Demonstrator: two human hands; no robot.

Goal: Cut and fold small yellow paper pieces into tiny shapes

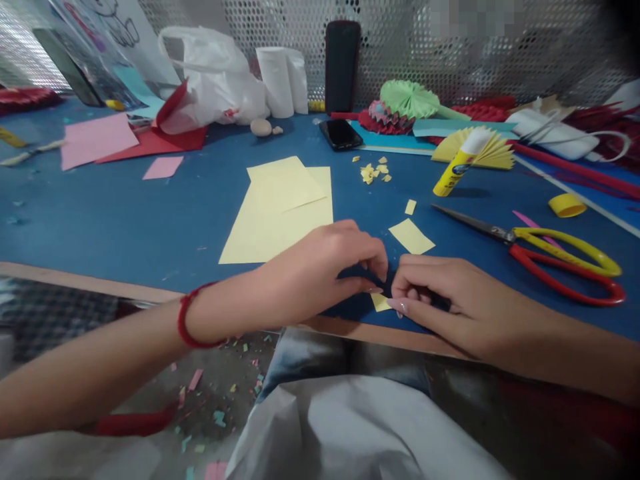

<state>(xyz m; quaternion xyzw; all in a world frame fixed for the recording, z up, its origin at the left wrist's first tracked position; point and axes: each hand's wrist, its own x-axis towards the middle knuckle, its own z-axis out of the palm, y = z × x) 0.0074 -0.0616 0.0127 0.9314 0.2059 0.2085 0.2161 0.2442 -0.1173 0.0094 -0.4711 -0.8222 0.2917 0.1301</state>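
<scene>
Rear of blue table point(115, 220): perforated metal panel point(295, 23). Against it, a dark phone point(343, 67) stands upright; a black phone point(341, 134) lies flat in front. Left of these, a white roll point(274, 80) beside a white plastic bag point(220, 83); a pale stone point(261, 127) sits just ahead. Far left: large pink sheet point(95, 139) partly over red paper point(157, 145); small pink piece point(163, 167) nearby. Rear right: green pleated rosette point(409, 97), white charger point(555, 133) with cable. Floor: mixed paper scraps point(219, 419).

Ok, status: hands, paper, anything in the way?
Left hand, right hand: both at small yellow paper. Paper lies near desk edge, between the hands. Scissors off to the right, seemingly not in the way.
</scene>
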